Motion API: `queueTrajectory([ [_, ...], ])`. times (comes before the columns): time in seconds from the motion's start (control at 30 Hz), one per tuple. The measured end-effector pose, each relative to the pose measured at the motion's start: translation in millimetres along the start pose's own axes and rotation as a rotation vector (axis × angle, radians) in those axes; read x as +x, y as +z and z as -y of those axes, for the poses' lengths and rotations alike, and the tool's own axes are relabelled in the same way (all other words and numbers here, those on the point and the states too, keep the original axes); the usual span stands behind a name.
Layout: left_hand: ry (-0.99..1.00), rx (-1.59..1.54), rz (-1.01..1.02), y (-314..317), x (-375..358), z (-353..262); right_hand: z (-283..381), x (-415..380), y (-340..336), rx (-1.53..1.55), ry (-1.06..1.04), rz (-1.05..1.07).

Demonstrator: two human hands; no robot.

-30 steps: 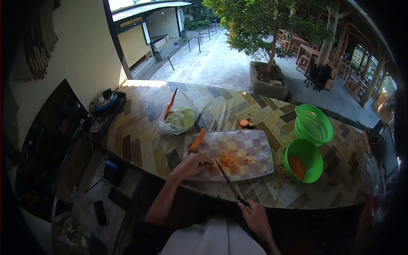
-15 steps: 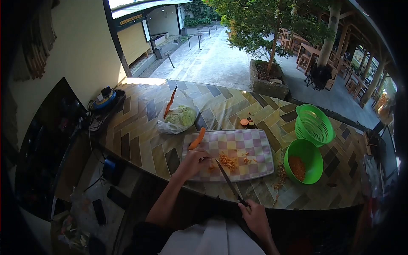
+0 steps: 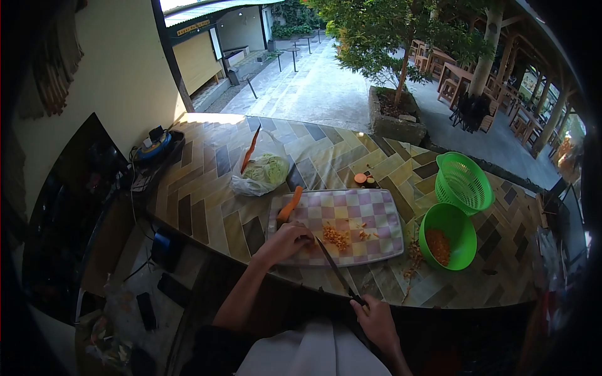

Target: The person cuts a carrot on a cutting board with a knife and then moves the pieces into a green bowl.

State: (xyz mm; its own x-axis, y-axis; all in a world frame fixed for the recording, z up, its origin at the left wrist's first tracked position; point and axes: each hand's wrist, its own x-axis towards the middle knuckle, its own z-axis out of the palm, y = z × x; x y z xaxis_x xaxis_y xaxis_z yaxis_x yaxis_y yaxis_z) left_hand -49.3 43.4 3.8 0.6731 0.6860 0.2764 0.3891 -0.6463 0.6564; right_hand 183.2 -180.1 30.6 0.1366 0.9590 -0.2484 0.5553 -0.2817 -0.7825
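Note:
My right hand is wrapped round the handle of a knife, whose blade slants up and left across the near edge of the checkered cutting board. The blade's tip is beside the fingers of my left hand. Those fingers are bent and pressed together low over the board; what they hold is hidden beneath them. Just beyond them a piece of carrot lies across the board's left end. Diced carrot forms a small pile right of the blade, with a few bits farther right.
Right of the board stand a green bowl with chopped orange bits and a green colander. Behind the board are carrot ends and a plastic bag with cabbage. Scraps lie between board and bowl.
My left hand has shifted slightly, its fingers now closer to the blade's tip. The knife has moved very little. The bowl, colander and bag stay where they were.

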Motion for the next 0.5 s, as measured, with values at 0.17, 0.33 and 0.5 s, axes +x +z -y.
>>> queueTrajectory([
  [0.17,-0.043,-0.087,-0.024,-0.9,-4.0,2.2,-1.8,-2.6,-0.1,0.004,-0.003,0.005],
  [0.33,-0.224,-0.058,-0.088,-0.7,-13.9,-6.3,1.6,-4.3,-1.5,-0.015,-0.013,0.003],
  [0.5,-0.081,0.006,-0.145,4.7,-19.8,1.5,-1.1,-4.2,1.0,-0.010,-0.012,0.003],
])
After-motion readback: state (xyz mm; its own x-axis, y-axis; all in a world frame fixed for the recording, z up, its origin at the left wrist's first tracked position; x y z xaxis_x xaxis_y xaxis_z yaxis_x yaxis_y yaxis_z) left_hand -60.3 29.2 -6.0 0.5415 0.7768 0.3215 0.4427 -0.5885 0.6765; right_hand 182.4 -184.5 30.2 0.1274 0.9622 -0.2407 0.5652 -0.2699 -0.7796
